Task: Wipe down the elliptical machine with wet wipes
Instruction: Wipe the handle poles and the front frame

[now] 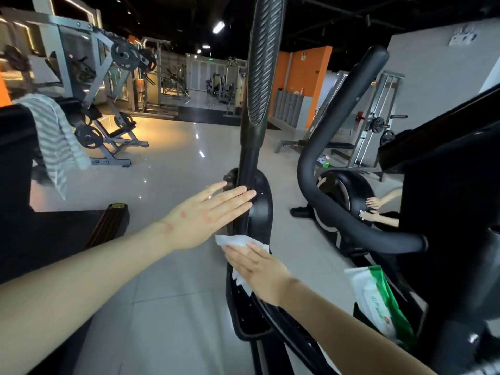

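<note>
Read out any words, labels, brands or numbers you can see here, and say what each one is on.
No text here can be read.
wet wipes pack: there is printing on it, but it is too blurred to read.
white notice on the grey wall: too small to read.
green sign above the far doors: too small to read.

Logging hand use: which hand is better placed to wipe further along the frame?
Right. The right hand presses the wet wipe flat on the black frame; the left hand is bare, higher by the upright.

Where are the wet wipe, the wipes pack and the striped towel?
wet wipe (236, 240): head view, bare upper edge.
wipes pack (374, 296): head view, white front.
striped towel (54, 133): head view, draped middle.
</note>
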